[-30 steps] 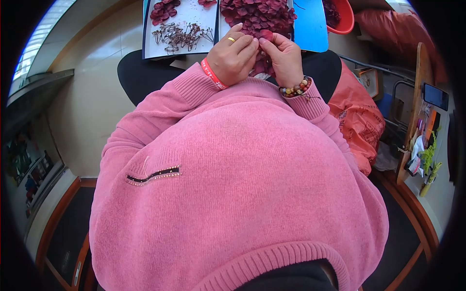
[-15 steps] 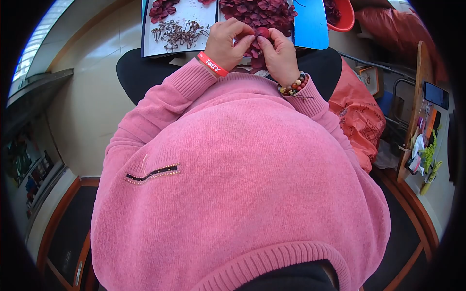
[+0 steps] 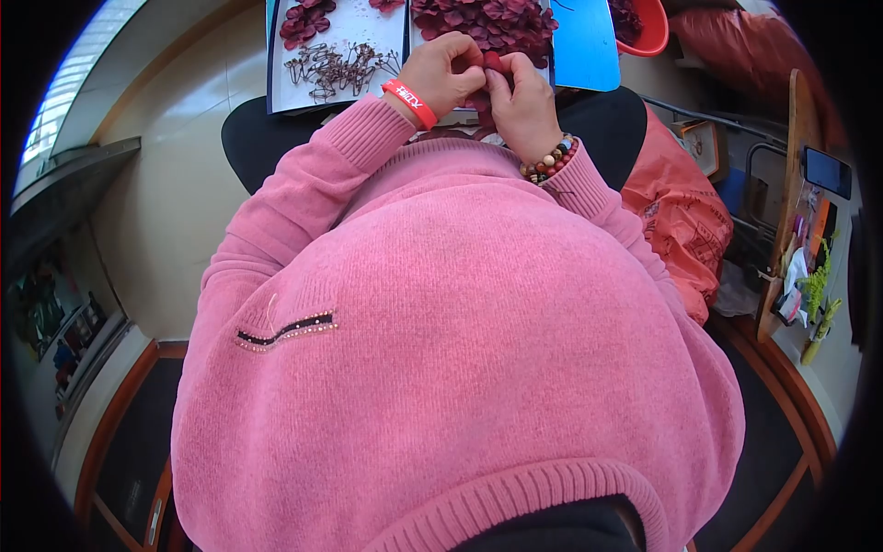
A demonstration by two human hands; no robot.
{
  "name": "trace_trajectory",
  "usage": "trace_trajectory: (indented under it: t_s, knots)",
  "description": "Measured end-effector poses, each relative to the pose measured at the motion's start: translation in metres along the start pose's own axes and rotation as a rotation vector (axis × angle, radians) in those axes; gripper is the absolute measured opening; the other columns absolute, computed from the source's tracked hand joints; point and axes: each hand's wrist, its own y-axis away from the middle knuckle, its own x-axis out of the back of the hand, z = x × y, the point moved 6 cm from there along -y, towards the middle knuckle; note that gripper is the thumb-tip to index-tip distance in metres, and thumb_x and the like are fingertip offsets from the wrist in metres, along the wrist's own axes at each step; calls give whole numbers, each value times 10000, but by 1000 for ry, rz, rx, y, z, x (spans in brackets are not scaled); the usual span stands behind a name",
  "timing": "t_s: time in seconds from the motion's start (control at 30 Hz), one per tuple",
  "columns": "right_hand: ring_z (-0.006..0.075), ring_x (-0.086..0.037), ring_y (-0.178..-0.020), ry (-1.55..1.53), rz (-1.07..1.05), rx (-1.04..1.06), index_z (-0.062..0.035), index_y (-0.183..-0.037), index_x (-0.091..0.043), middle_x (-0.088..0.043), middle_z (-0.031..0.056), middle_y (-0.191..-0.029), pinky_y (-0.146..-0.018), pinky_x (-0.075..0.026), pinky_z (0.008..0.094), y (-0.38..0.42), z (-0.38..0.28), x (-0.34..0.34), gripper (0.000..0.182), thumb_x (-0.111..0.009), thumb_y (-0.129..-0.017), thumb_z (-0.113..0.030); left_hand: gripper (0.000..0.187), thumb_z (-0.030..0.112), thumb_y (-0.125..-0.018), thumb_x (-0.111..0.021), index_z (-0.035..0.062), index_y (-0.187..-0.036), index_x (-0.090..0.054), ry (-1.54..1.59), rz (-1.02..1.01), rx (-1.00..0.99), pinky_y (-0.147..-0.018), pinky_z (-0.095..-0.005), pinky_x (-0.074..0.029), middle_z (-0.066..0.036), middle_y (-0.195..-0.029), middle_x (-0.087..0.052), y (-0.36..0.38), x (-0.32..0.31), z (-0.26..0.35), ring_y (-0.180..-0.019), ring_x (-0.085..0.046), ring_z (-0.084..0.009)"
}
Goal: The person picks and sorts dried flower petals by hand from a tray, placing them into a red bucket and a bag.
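Observation:
Both my hands meet over the front edge of a tray on my lap. My left hand, with a red wristband, pinches dark red petals at its fingertips. Pressed close to it, my right hand, with a beaded bracelet, grips the same dark red petals between thumb and fingers. Fingers partly hide the piece. Behind the hands lies a heap of dark red petals. Brown branching stems rest in the white tray at the left, below a few red petal clusters.
A blue board lies right of the petal heap, beside a red bowl holding more petals. Red plastic bags stand at my right, near a metal frame. A phone is at the far right, by a wooden board.
My hands have drawn slightly closer together around the petals, which are now more hidden by the fingers. My right hand has shifted slightly left.

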Motion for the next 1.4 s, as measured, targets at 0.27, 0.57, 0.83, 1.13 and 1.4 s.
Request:
trace_trajectory:
  t_s: [0.27,0.57,0.83,1.13,1.4]
  knots:
    - [122,-580,-642,-371,-289,-325,14,-942,-527,-593,96,-760,-542,-464,265,4,13,-12,178,-573,-819,-107,91,82,-733,-583,14,-793,-574,55,65,36,-587,-219,-446,-1,-692,-563,10,3,-11,-653,-511,-58]
    - [86,-542,-635,-415,-275,-229,5,-885,-584,-604,48,-748,-556,-436,231,6,22,-20,147,-574,-806,-118,99,80,-734,-581,16,-809,-586,91,55,24,-619,-212,-441,4,-712,-577,17,11,-8,-660,-517,-57]
    - [94,-579,-685,-471,-327,-248,4,-898,-591,-625,56,-777,-612,-463,230,7,17,-21,129,-556,-817,-90,89,38,-747,-560,8,-824,-593,234,58,148,-631,-196,-445,4,-722,-584,21,7,-16,-676,-536,-53]
    - [80,-599,-627,-314,-329,-88,-17,-953,-564,-616,33,-780,-534,-487,196,11,19,-25,116,-518,-862,-74,107,30,-746,-548,-3,-837,-594,219,-80,170,-645,-213,-456,-12,-734,-599,21,2,-20,-686,-561,-74]
    - [76,-505,-597,-625,-243,-356,-1,-815,-595,-571,10,-690,-544,-415,213,9,34,-26,123,-558,-823,-118,96,61,-737,-586,7,-810,-556,-193,134,-175,-624,-248,-459,-63,-701,-586,28,2,8,-647,-572,-124]
